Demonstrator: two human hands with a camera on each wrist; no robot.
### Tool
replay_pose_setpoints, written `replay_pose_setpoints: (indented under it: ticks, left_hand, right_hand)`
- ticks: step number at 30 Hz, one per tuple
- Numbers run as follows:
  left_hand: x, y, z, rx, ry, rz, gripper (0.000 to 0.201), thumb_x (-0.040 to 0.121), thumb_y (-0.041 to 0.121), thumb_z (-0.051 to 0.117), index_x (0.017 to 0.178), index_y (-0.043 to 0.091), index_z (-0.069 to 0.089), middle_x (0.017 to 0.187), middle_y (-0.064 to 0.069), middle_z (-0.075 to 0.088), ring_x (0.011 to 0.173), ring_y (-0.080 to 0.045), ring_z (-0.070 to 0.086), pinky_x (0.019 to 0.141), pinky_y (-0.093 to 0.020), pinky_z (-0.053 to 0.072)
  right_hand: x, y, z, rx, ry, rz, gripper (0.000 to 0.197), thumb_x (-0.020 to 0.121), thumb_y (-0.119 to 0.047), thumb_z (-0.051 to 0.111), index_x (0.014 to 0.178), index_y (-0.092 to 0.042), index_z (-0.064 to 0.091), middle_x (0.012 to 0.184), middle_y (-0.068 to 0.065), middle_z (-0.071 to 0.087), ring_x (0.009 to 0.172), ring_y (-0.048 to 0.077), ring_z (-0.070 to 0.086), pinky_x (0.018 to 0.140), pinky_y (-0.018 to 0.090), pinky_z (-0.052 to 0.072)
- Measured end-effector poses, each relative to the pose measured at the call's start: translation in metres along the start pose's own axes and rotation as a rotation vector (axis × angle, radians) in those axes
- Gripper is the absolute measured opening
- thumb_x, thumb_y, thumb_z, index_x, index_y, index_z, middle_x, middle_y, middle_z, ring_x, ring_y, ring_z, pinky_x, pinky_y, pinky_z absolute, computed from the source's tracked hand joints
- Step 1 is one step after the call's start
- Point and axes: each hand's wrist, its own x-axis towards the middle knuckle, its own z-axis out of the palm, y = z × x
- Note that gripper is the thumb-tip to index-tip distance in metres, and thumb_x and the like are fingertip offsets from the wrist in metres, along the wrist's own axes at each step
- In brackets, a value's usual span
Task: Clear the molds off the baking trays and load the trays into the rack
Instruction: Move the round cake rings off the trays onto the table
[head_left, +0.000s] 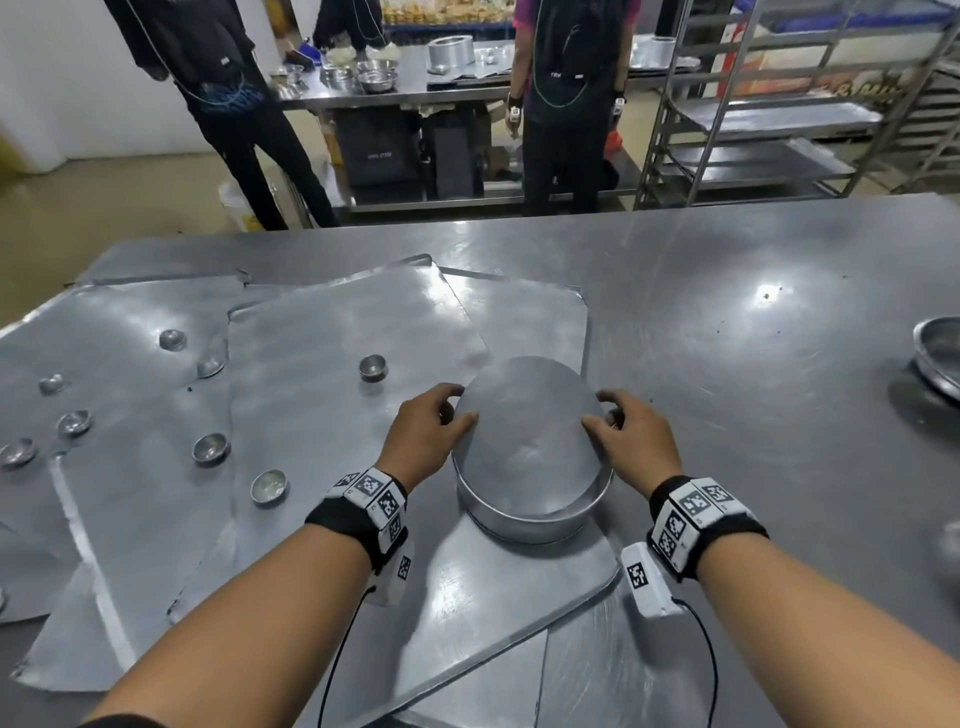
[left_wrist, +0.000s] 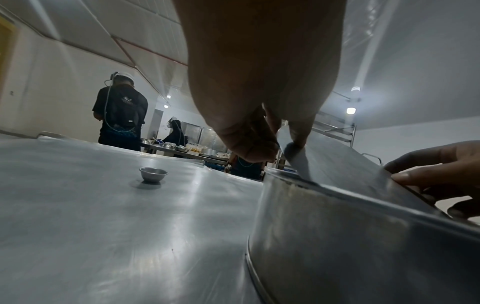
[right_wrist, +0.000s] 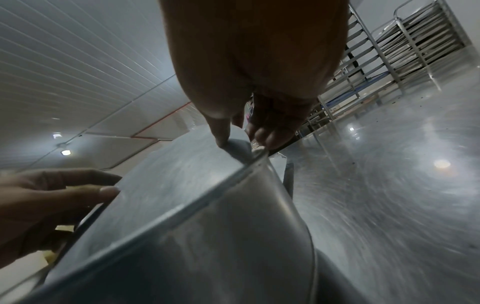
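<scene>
A large round metal cake mold (head_left: 530, 457) stands upside down on the nearest baking tray (head_left: 467, 613), tipped up at its far side. My left hand (head_left: 434, 423) grips its left rim, thumb on the flat top. My right hand (head_left: 621, 428) grips the right rim the same way. The left wrist view shows the mold (left_wrist: 350, 236) with fingers (left_wrist: 298, 133) pinching its edge; the right wrist view shows the mold (right_wrist: 197, 226) likewise held. Several small metal cup molds, such as one (head_left: 372, 366) and another (head_left: 268, 487), sit on overlapping flat trays (head_left: 332, 364) to the left.
A tray rack (head_left: 753, 130) stands beyond the table's far right corner. A metal bowl (head_left: 937, 358) sits at the table's right edge. Two people stand across the table by a second worktable (head_left: 395, 88) with bowls and tins.
</scene>
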Motion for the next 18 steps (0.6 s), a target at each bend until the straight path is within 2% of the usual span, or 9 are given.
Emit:
replay_pose_setpoints:
  ticks: [5, 8, 11, 15, 18]
  left_hand:
    - [-0.004, 0.0, 0.009, 0.099, -0.046, -0.007, 0.027, 0.089, 0.039, 0.07, 0.112, 0.025, 0.067, 0.076, 0.009, 0.064, 0.075, -0.011, 0.062, 0.063, -0.025, 0.044]
    - [-0.004, -0.004, 0.014, 0.164, -0.039, 0.004, 0.022, 0.088, 0.04, 0.07, 0.1, 0.022, 0.068, 0.088, 0.005, 0.06, 0.079, -0.015, 0.059, 0.068, -0.029, 0.044]
    - [-0.004, -0.008, 0.019, 0.184, -0.038, -0.022, 0.023, 0.087, 0.042, 0.071, 0.09, 0.019, 0.067, 0.095, 0.003, 0.053, 0.076, -0.014, 0.055, 0.069, -0.029, 0.04]
    - [-0.006, -0.012, 0.023, 0.21, -0.03, -0.042, 0.027, 0.087, 0.043, 0.072, 0.096, 0.018, 0.068, 0.101, 0.003, 0.052, 0.079, -0.016, 0.056, 0.071, -0.028, 0.04]
    - [-0.007, -0.011, 0.025, 0.235, -0.046, -0.052, 0.03, 0.087, 0.041, 0.072, 0.107, 0.018, 0.069, 0.107, 0.001, 0.054, 0.086, -0.019, 0.058, 0.077, -0.031, 0.046]
  right_hand:
    - [-0.005, 0.012, -0.002, -0.108, -0.03, -0.002, 0.035, 0.089, -0.039, 0.069, 0.121, -0.026, 0.065, 0.084, -0.006, 0.063, 0.086, 0.021, 0.062, 0.08, 0.036, 0.052]
    - [-0.006, 0.016, 0.001, -0.111, -0.027, -0.013, 0.032, 0.087, -0.039, 0.071, 0.116, -0.026, 0.066, 0.091, -0.003, 0.066, 0.09, 0.022, 0.063, 0.081, 0.036, 0.051]
    - [-0.007, 0.023, 0.007, -0.12, -0.022, -0.04, 0.03, 0.085, -0.039, 0.073, 0.11, -0.023, 0.068, 0.106, 0.004, 0.063, 0.099, 0.024, 0.061, 0.085, 0.033, 0.048]
    - [-0.009, 0.027, 0.008, -0.117, -0.048, -0.004, 0.032, 0.086, -0.04, 0.073, 0.114, -0.024, 0.067, 0.122, 0.004, 0.053, 0.105, 0.023, 0.059, 0.091, 0.033, 0.048]
    - [-0.009, 0.028, 0.008, -0.131, -0.1, -0.015, 0.038, 0.086, -0.036, 0.073, 0.121, -0.024, 0.064, 0.126, 0.005, 0.055, 0.108, 0.025, 0.06, 0.093, 0.033, 0.047]
